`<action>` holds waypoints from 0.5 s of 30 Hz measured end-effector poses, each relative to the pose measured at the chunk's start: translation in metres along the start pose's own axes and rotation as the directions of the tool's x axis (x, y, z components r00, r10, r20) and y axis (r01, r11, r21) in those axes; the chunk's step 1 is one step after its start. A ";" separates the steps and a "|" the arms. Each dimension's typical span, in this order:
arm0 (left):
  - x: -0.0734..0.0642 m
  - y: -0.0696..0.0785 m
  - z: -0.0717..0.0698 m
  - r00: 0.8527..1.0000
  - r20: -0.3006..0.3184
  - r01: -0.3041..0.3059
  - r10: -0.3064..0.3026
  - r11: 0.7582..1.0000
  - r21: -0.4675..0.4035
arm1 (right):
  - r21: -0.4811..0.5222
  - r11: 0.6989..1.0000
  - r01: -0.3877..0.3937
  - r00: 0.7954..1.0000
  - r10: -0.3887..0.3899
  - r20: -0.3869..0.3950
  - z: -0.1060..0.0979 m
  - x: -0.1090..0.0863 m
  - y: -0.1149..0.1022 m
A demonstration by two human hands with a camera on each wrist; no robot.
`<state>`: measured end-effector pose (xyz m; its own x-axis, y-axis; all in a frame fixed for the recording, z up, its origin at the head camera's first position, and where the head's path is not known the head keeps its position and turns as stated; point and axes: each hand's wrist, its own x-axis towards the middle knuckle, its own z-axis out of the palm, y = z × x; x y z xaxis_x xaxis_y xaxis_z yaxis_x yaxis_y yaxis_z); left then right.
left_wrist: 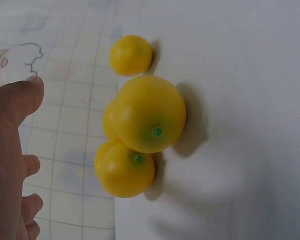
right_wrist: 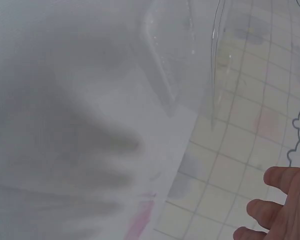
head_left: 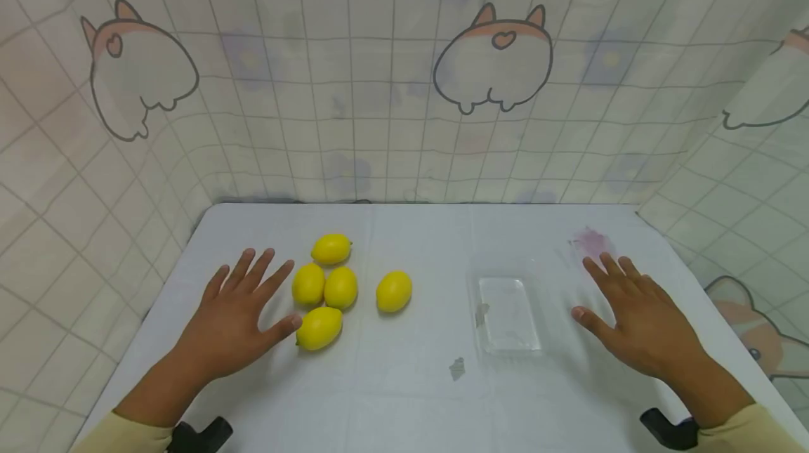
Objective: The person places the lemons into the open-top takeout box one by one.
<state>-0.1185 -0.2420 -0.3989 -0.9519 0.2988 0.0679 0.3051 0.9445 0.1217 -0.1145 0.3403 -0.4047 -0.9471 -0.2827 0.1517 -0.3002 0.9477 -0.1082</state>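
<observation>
My left hand (head_left: 230,323) hovers over the left of the table with its fingers spread, holding nothing. Beside its thumb lies a lemon (head_left: 319,329), and three more sit in a close group: a back lemon (head_left: 331,248), a left lemon (head_left: 308,284) and a middle lemon (head_left: 340,288). A separate lemon (head_left: 393,291) rests to their right. In the left wrist view a large lemon (left_wrist: 150,115) partly hides others. My right hand (head_left: 645,323), fingers extended and nothing in it, is to the right of a clear plastic container (head_left: 508,316). Part of that container (right_wrist: 165,60) shows in the right wrist view.
The table (head_left: 417,404) has a white cover with a pink stain (head_left: 592,242) at the back right and a grey patch (head_left: 457,369) near the container. A curtain (head_left: 373,88) with a grid and cartoon animals surrounds its back and sides.
</observation>
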 end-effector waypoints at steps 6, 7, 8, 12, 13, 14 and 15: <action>-0.001 0.002 0.005 1.000 0.011 0.009 -0.009 0.999 -0.036 | 0.030 0.999 -0.015 1.000 0.015 0.012 0.003 -0.002 -0.003; -0.002 0.002 0.006 1.000 0.009 0.007 -0.007 0.999 -0.046 | 0.035 0.999 -0.019 1.000 0.019 0.015 0.004 -0.002 -0.003; -0.002 0.003 0.008 1.000 0.004 0.006 -0.005 0.998 -0.055 | 0.041 0.999 -0.021 1.000 0.021 0.016 0.005 -0.002 -0.004; -0.004 0.004 0.015 1.000 -0.025 -0.013 0.011 0.996 -0.090 | 0.070 0.997 -0.034 0.999 0.032 0.017 0.008 -0.001 -0.007; -0.005 0.004 0.017 0.999 -0.030 -0.016 0.013 0.995 -0.097 | 0.076 0.996 -0.035 0.999 0.034 0.015 0.009 -0.001 -0.007; -0.005 0.005 0.019 0.999 -0.035 -0.019 0.015 0.994 -0.104 | 0.083 0.996 -0.037 0.999 0.036 0.010 0.010 -0.001 -0.008; -0.005 0.005 0.021 0.999 -0.037 -0.019 0.015 0.994 -0.111 | 0.091 0.995 -0.038 0.999 0.037 0.006 0.011 -0.001 -0.009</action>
<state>-0.1125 -0.2360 -0.4196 -0.9455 0.3080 0.1060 0.3247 0.9174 0.2300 -0.1123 0.3307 -0.4149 -0.9584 -0.2479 0.1417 -0.2732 0.9403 -0.2028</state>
